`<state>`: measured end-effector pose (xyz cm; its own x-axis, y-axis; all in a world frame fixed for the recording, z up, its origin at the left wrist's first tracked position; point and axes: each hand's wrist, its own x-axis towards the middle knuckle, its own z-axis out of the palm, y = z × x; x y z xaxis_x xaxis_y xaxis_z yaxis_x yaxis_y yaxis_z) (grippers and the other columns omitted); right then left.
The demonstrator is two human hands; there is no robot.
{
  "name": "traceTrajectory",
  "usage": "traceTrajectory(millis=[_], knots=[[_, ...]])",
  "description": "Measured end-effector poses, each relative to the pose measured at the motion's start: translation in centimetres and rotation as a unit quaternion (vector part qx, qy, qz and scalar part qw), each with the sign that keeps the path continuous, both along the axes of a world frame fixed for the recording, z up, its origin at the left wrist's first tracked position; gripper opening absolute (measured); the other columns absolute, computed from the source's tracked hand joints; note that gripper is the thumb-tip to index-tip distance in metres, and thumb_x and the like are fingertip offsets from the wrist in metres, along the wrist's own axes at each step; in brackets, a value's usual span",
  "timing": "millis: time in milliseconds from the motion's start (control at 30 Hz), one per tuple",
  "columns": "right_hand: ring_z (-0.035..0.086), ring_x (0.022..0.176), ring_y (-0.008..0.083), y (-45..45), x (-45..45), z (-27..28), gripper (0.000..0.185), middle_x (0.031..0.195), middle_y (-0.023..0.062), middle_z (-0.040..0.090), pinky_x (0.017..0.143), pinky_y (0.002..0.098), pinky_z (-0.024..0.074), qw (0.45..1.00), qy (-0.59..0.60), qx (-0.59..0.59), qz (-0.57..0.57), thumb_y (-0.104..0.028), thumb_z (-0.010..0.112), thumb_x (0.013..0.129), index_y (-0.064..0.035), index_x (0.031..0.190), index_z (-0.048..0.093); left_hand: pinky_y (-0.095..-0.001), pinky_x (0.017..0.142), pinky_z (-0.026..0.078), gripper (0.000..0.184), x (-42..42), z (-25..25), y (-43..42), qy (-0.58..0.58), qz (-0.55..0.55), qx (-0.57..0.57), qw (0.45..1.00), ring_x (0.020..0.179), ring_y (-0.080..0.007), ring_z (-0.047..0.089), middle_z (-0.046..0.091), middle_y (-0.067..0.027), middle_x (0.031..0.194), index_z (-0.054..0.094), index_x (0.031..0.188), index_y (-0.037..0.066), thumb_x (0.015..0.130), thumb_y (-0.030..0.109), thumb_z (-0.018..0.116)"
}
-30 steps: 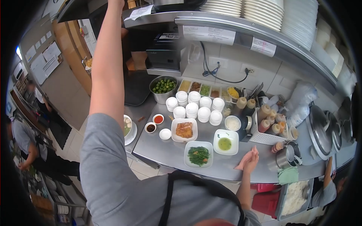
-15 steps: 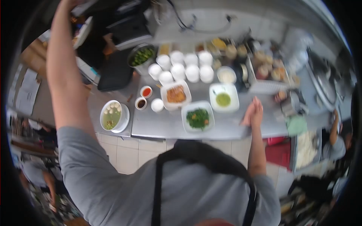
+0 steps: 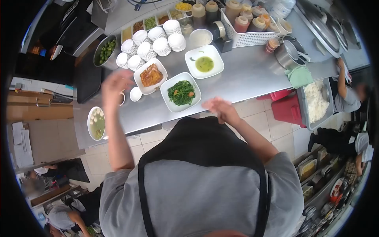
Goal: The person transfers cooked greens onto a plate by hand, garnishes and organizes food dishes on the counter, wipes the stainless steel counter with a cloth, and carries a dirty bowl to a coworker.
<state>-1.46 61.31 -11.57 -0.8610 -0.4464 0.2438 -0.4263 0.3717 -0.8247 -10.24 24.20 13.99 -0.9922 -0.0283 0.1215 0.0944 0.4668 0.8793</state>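
My left hand (image 3: 115, 85), blurred, is over the counter's left part with its fingers apart. It covers part of the small sauce cups; the rim of one sauce cup (image 3: 121, 98) shows beside the wrist. Near it are a small white cup (image 3: 136, 94) and a square bowl of browned fried food (image 3: 151, 75). My right hand (image 3: 221, 109) hovers at the counter's front edge, fingers stretched out, holding nothing. Just left of it sits a square bowl of cooked greens (image 3: 181, 93). Behind that stands a square bowl with green sauce (image 3: 204, 63).
Stacked white cups (image 3: 161, 46) and a pot of green limes (image 3: 106, 51) line the back. A soup bowl (image 3: 96, 123) stands at the left edge. A white basket of sauce bottles (image 3: 252, 38), metal pots (image 3: 287, 54) and a rice tub (image 3: 316, 102) are rightward. Other people work at both sides.
My left hand has come down from out of view at the upper left to above the sauce cups. My right hand has moved left towards the greens. The camera view has turned and shifted.
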Motion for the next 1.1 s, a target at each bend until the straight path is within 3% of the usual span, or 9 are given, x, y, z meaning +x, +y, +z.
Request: traceTrajectory(millis=[100,167,367,433,533,633,767,933,1100], knots=[[0.054,0.098,0.0238,2.3,0.3,3.3,0.024,0.109,0.0126,0.057,0.083,0.0312,0.043,0.986,-0.138,-0.073,-0.049,-0.004,0.047,0.079,-0.003,0.1,0.056,-0.0228,0.055,0.047,0.026,2.8,-14.4,0.5,-0.11,0.045,-0.064,0.991,0.063,-0.0105,0.057,0.061,-0.0065,0.081,0.058,0.101,0.002,0.084,0.021,0.056],[0.053,0.098,0.0174,5.2,-1.5,6.1,0.028,0.109,0.0118,0.056,0.082,0.0278,0.0432,0.935,-0.188,-0.228,-0.194,-0.01,0.039,0.088,0.002,0.109,0.053,-0.0258,0.058,0.05,0.033,5.4,-20.1,0.9,-0.232,0.036,0.077,0.969,0.066,-0.015,0.06,0.061,-0.0088,0.082,0.051,0.111,0.002,0.084,0.021,0.056],[0.036,0.119,0.0355,18.8,-11.8,1.6,0.053,0.127,0.0232,0.039,0.095,0.0406,0.0321,0.876,0.103,0.224,-0.414,-0.027,0.053,0.084,-0.0026,0.127,0.035,-0.0344,0.075,0.052,0.045,7.7,-18.1,8.7,-0.349,0.083,0.403,0.842,0.094,-0.03,0.058,0.053,-0.0204,0.105,0.027,0.125,-0.004,0.083,0.003,0.044],[0.026,0.124,0.0394,16.2,-12.8,2.6,0.069,0.133,0.0214,0.031,0.098,0.0491,0.0241,0.744,0.002,0.432,-0.51,-0.038,0.056,0.08,-0.0031,0.132,0.026,-0.0382,0.082,0.051,0.048,7.6,-18.9,8.6,-0.319,0.102,0.443,0.832,0.098,-0.0336,0.055,0.047,-0.0226,0.113,0.027,0.124,-0.005,0.078,-0.006,0.038],[0.02,0.127,0.0383,13.4,-11.8,-1.4,0.078,0.136,0.0204,0.025,0.1,0.053,0.018,0.797,0.208,0.395,-0.408,-0.041,0.058,0.077,-0.0024,0.134,0.021,-0.0383,0.08,0.051,0.047,8.3,-19.3,7.3,-0.315,0.097,0.446,0.832,0.098,-0.0328,0.055,0.048,-0.022,0.111,0.03,0.123,-0.006,0.077,-0.006,0.039],[0.016,0.128,0.0392,3.3,-6.0,2.7,0.085,0.137,0.0218,0.019,0.101,0.0515,0.0151,0.929,0.151,0.26,-0.216,-0.037,0.064,0.07,-0.0001,0.133,0.02,-0.038,0.08,0.051,0.046,11.1,-18.5,5.1,-0.304,0.122,0.429,0.842,0.098,-0.0318,0.055,0.049,-0.0212,0.11,0.033,0.121,-0.007,0.076,-0.006,0.041],[0.016,0.127,0.0407,-8.9,-2.0,4.4,0.083,0.137,0.0231,0.018,0.102,0.0512,0.0148,0.963,0.112,0.245,-0.018,-0.037,0.063,0.071,0.0004,0.133,0.022,-0.0383,0.078,0.052,0.047,16.1,-17.2,1.3,-0.298,0.158,0.428,0.838,0.096,-0.0312,0.056,0.05,-0.0204,0.108,0.034,0.121,-0.007,0.074,-0.005,0.042],[0.019,0.127,0.0394,-16.8,-11.3,0.6,0.072,0.137,0.0219,0.02,0.101,0.0496,0.0175,0.922,0.198,0.27,-0.193,-0.043,0.049,0.079,-0.0037,0.134,0.023,-0.0359,0.073,0.055,0.049,22.2,-16.1,-3.4,-0.282,0.226,0.419,0.833,0.092,-0.0314,0.058,0.051,-0.0202,0.108,0.035,0.12,-0.007,0.072,-0.006,0.043],[0.022,0.126,0.038,-18.5,-13.9,-0.6,0.054,0.135,0.0197,0.026,0.102,0.0456,0.0195,0.92,0.194,0.301,-0.162,-0.031,0.042,0.085,-0.0089,0.132,0.028,-0.0343,0.07,0.056,0.048,28.9,-17.0,-7.3,-0.253,0.271,0.442,0.817,0.092,-0.0311,0.058,0.051,-0.0209,0.108,0.036,0.12,-0.006,0.072,-0.006,0.042]])
